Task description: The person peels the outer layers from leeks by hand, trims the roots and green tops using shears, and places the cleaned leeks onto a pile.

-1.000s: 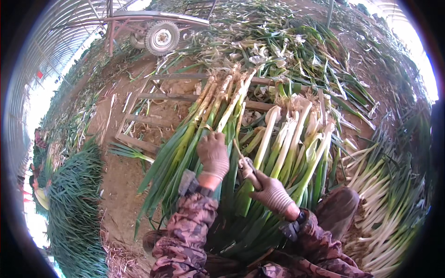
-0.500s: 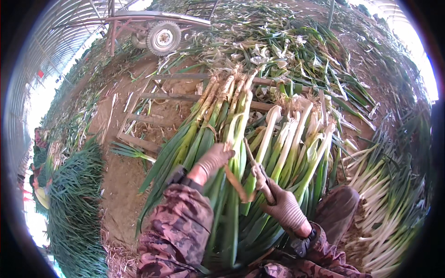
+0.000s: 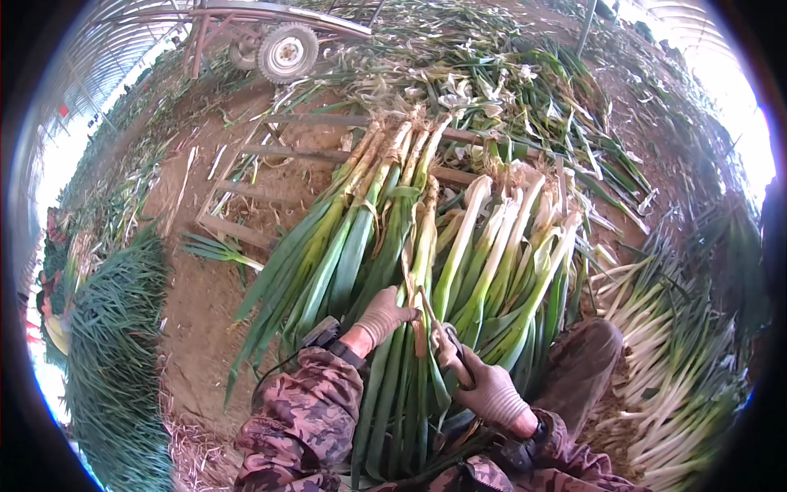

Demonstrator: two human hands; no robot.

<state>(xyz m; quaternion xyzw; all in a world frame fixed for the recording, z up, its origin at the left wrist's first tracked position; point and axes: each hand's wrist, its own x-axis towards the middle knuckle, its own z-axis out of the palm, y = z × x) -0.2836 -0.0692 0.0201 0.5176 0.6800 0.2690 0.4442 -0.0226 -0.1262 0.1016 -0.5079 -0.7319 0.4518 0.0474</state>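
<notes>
We have a green heap (image 3: 115,361) at far left, then a wooden frame (image 3: 238,230), with a bunch of leeks (image 3: 354,242) laid so that its root ends cross the slats; just right of it lies the worked leek (image 3: 425,234), its leaves tangled with its neighbours', so a sharp tug could drag the others askew; the tip of a thin tool (image 3: 461,367) stands just beside the left hand (image 3: 384,318), so a slip could nick that, and too hard a press could score the stalk; the loose stalks (image 3: 492,254) further right could be knocked if the right hand (image 3: 490,392) swings wide.

As for pose, the left hand reaches up from below, back upward, thumb pointing right; its fingers curl at the leek, though we cannot tell whether they pinch it or merely rest there; the right hand comes from the lower right, aimed up and left, fingers wrapped round the tool's handle; beyond the knee (image 3: 584,361) we see a pale pile (image 3: 664,353).
</notes>
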